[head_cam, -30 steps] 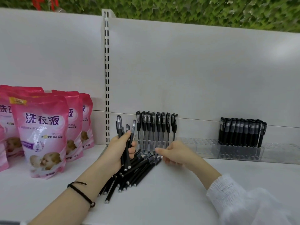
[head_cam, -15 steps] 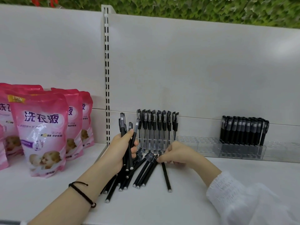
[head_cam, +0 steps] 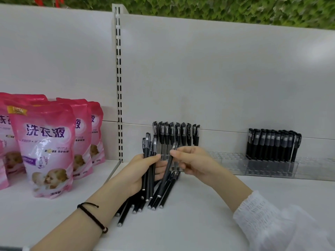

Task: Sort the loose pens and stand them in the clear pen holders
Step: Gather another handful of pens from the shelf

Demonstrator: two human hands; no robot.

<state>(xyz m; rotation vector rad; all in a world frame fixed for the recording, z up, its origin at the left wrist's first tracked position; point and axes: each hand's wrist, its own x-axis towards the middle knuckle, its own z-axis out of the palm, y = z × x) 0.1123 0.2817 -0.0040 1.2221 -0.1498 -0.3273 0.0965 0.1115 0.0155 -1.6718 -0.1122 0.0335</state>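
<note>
Pink bags (head_cam: pixel 47 147) are stood at the left of the frame. They are soft and shiny, and a baby is printed on the front one. A white post (head_cam: pixel 118 87) with two lines of small slots is seen going up just right of them. Green leaves (head_cam: pixel 199 8) are seen along the top edge, above the flat white wall (head_cam: pixel 217 78).

A long clear holder (head_cam: pixel 230 163) is laid along the back of the white shelf (head_cam: pixel 199 223), from the middle to the right edge. It is see-through plastic, made of many small cells. A row (head_cam: pixel 176 134) of black pens is stood up in it at the middle. A tight block (head_cam: pixel 273 145) of black pens is stood in it at the right. The low part of the middle row is hidden by the two hands.

A pile (head_cam: pixel 169 190) of loose pens is spread on the shelf at the lower middle, partly covered by the left hand (head_cam: pixel 141 171). They are thin, round and black, with small silver ends. A bunch (head_cam: pixel 148 180) of pens is gripped upright in the left hand, with the fingers curled round it. One pen (head_cam: pixel 168 169) is pinched near its top by the thumb and fingers of the right hand (head_cam: pixel 195 163). It is tilted, just beside the bunch, and its low end is seen in front of the pile.

A black cord band (head_cam: pixel 90 213) is worn on the left wrist. A white crinkly sleeve (head_cam: pixel 262 214) is worn on the right arm.
</note>
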